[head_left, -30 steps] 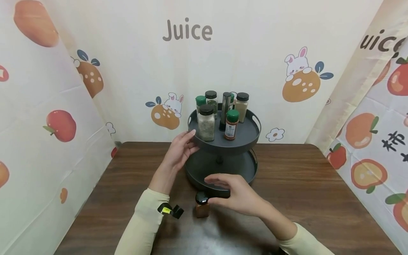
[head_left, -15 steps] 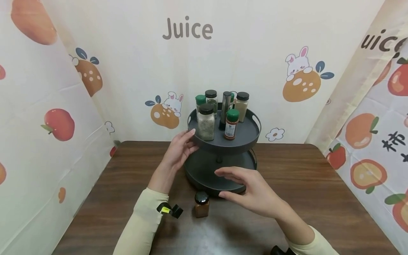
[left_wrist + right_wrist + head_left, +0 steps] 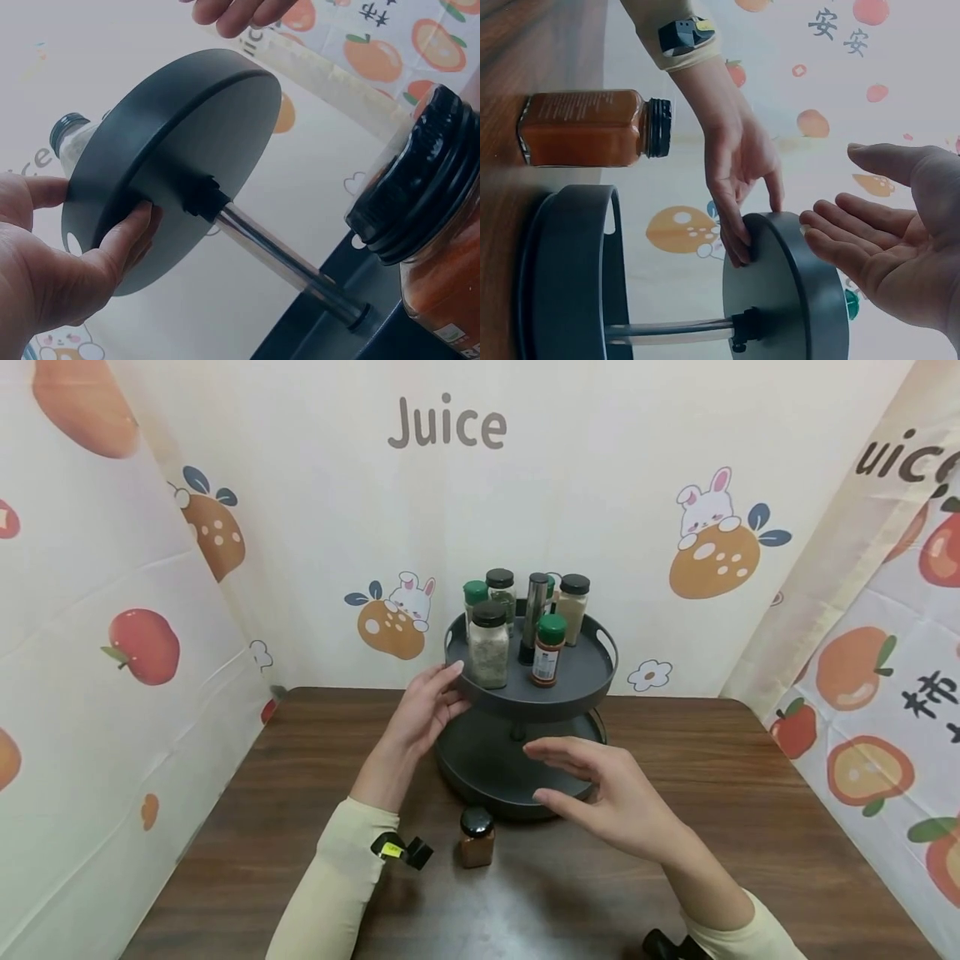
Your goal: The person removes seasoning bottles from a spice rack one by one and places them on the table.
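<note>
Rack at the heart of it, two black tiers on a desk, and the left hand has hold of it! Thumb over the rim, fingers underneath, gripping the upper tray on the rack's left side. Over to the right hand: released, thumb and fingers spread, hovering before the lower tray, towards the rack's right. Down on the desk, upright, just in front of the rack and left of its middle, stands the brown jar, black lid on. Up top, the rack carries a clear jar front left, a green-capped shaker near it, a grinder behind, a tan jar back right.
</note>
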The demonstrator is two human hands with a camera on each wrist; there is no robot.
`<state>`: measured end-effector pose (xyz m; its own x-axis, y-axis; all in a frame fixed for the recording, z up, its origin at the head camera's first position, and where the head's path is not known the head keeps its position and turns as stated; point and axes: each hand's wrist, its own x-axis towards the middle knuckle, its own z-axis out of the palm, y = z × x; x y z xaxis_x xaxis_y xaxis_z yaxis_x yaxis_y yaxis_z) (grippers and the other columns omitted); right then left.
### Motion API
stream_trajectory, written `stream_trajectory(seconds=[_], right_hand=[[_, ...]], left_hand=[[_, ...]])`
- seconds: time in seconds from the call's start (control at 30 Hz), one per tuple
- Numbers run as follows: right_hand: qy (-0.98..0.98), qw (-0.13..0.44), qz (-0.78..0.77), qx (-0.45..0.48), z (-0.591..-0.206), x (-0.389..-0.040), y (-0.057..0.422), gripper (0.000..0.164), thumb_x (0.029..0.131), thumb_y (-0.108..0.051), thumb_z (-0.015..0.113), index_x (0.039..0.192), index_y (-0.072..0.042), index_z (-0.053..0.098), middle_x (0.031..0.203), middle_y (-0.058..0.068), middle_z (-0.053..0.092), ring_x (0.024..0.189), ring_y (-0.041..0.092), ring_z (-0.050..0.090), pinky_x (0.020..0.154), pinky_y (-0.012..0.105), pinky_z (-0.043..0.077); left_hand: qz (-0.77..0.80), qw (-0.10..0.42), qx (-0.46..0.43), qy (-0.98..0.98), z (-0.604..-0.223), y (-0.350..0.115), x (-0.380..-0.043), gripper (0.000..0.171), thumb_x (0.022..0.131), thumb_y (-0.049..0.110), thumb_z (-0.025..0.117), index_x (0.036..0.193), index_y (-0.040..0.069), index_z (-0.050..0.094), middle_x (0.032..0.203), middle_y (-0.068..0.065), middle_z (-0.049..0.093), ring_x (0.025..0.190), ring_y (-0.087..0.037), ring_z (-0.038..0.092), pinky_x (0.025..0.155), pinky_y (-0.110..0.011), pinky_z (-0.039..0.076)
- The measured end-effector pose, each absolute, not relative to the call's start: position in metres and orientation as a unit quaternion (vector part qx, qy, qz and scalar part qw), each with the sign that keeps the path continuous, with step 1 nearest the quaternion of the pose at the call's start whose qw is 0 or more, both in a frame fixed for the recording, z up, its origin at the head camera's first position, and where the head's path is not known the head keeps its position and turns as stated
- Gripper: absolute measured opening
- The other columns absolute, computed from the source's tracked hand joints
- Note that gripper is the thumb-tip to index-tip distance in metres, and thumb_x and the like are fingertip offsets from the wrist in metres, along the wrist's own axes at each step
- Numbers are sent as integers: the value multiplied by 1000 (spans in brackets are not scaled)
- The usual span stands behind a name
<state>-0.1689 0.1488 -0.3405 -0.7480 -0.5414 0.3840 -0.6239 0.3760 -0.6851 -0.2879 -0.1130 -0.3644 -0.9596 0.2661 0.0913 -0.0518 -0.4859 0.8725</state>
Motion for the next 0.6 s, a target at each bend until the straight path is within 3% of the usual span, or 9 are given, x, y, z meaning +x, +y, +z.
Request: stream_trajectory(seconds=[0.17, 0.37, 0.6], right_hand=[[-828, 49, 435, 352, -341, -168, 150, 44, 89, -31, 72, 131, -20, 61, 128, -4, 64, 115, 12, 60, 95, 36, 55], [-824, 56, 439, 354, -339, -170, 152, 44, 90, -29, 73, 130, -17, 62, 128, -3, 65, 115, 12, 61, 94, 38, 55], [-809, 89, 460, 355, -333, -174, 160, 42, 89, -18, 73, 129, -12, 63, 127, -1, 66, 114, 16, 62, 94, 28, 54]], left_hand=[[855, 93, 101, 501, -364, -112, -287, 51, 103, 21, 52, 142, -6, 32, 120, -15, 53, 103, -22, 61, 90, -34, 55], [854, 96, 108, 499, -364, -113, -287, 52, 103, 22, 52, 143, -5, 32, 120, -14, 54, 105, -23, 61, 95, -38, 51], [852, 99, 102, 503, -364, -114, -287, 60, 101, 25, 56, 146, -4, 29, 124, -16, 52, 106, -25, 61, 97, -40, 47]])
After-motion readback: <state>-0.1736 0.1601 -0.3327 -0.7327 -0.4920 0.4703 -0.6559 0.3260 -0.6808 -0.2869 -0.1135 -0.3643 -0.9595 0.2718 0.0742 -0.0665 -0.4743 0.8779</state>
